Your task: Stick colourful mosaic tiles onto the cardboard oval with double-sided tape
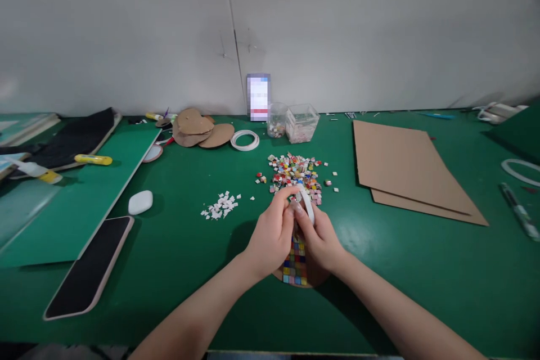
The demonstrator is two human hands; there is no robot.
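A white tape roll is held upright between my two hands, above a round brown board with rows of coloured square tiles on it. My left hand is closed, its thumb and index finger meeting at the roll's near left side. My right hand wraps round the roll from the right, with its thumb near the left fingertips. The fingertips hide part of what is between them. Just beyond the hands lies a heap of multicoloured tiles. White tile pieces are scattered to the left.
Cardboard sheets lie at the right, a clear box and cup at the back. Beside them are another tape roll, cardboard discs and a propped phone. A black phone and white case are at left.
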